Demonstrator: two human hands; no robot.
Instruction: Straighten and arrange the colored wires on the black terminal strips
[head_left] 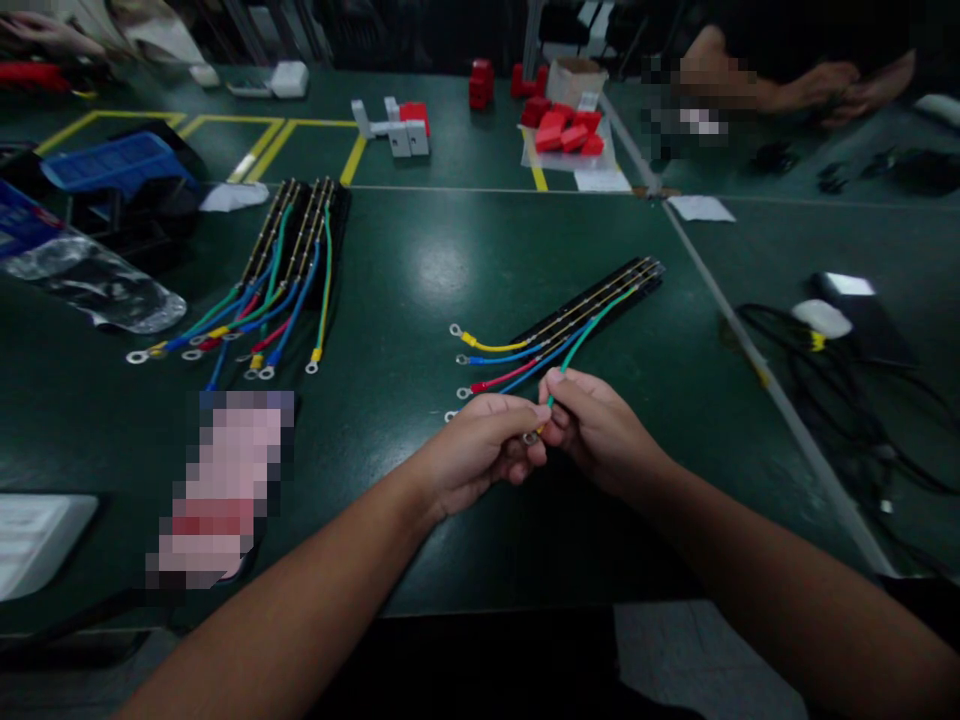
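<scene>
A black strip (600, 293) with several coloured wires lies slanted on the green table (420, 260). Its yellow wire (487, 346), blue wire (517, 355) and red wire (495, 380) end in ring terminals on the table. Its green wire (592, 325) runs down into my hands. My right hand (600, 425) pinches the green wire near its end. My left hand (480, 445) is closed on the ring terminal (530, 437) at that wire's tip. The two hands touch at the fingertips.
A pile of similar wired strips (292, 260) lies to the left. Red blocks (566, 130), grey parts (394, 125) and a cardboard box (574, 80) sit at the back. A blue tray (112, 160) and plastic bag (97, 285) are far left. Black cables (825, 370) lie right. Another person's hands (847, 90) rest top right.
</scene>
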